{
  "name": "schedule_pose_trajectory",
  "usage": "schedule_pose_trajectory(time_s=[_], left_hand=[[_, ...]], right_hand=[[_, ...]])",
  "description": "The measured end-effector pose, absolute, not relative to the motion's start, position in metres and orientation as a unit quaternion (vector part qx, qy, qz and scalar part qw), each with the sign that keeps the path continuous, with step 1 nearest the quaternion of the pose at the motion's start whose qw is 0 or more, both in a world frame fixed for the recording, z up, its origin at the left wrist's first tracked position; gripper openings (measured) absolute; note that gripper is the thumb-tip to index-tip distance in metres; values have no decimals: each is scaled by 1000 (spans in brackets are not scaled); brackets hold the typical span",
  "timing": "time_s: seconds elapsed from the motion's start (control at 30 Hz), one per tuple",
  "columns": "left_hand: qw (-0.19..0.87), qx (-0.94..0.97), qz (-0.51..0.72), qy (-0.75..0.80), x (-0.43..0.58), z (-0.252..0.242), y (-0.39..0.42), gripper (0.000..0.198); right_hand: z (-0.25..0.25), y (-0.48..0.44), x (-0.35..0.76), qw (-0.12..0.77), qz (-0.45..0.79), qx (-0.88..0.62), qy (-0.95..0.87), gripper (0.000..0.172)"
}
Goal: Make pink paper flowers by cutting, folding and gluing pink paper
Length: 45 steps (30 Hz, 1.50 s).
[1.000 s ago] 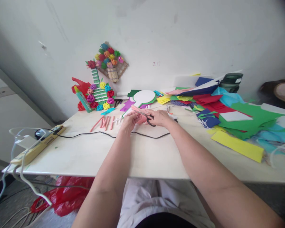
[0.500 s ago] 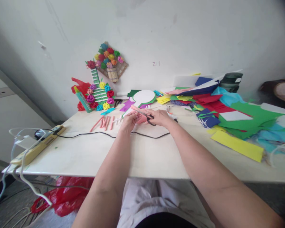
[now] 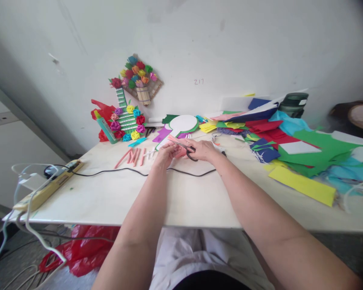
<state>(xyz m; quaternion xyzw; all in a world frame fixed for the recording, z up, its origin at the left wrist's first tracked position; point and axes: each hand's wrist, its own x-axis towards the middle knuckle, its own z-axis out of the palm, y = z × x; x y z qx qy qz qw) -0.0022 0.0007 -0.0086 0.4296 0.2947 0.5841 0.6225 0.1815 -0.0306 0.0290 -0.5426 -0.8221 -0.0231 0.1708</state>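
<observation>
Black-handled scissors (image 3: 190, 152) are gripped in my right hand (image 3: 203, 150), their blades pointing left across a piece of pink paper (image 3: 179, 152). My left hand (image 3: 167, 153) pinches that paper close to the blades. How far the blades are apart is too small to make out. Several pink paper strips (image 3: 135, 156) lie on the table left of my left hand, with small white pieces (image 3: 150, 153) beside them. Just beyond both hands is a white round paddle shape (image 3: 183, 124) with a green edge.
A black cable (image 3: 109, 170) crosses the table (image 3: 109, 201) to a power strip (image 3: 53, 185). Paper-flower crafts (image 3: 128, 121) and a glue bottle (image 3: 106, 128) stand at the back left. Coloured sheets (image 3: 302, 185) pile up on the right, near a dark green jar (image 3: 294, 105).
Both hands stay in nearly the same place. The scissors and the pink paper between my hands have shifted very slightly.
</observation>
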Motion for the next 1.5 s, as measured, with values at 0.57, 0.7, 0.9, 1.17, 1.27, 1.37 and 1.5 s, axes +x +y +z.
schedule_pose_trajectory(time_s=[0.57,0.7,0.9,1.17,1.27,1.37,1.5], left_hand=[[628,434,580,283,-3,-9,0,11],[624,434,583,288,-3,-10,2,12],[630,438,577,281,-3,-11,3,12],[631,455,558,290,-1,-10,1,13],[631,454,557,292,-1,-8,-1,14],[631,458,556,287,0,-7,-2,15],[630,472,552,276,0,-6,-3,17]], right_hand=[[26,-26,182,172,-19,-544,-821,69],[27,-26,181,179,-10,-544,-819,68],[28,-29,181,181,-13,-542,-821,69],[30,-32,181,175,-21,-542,-822,70],[29,-31,181,174,-21,-542,-822,70],[28,-29,181,172,-20,-543,-822,70],[28,-28,181,175,-16,-544,-821,70]])
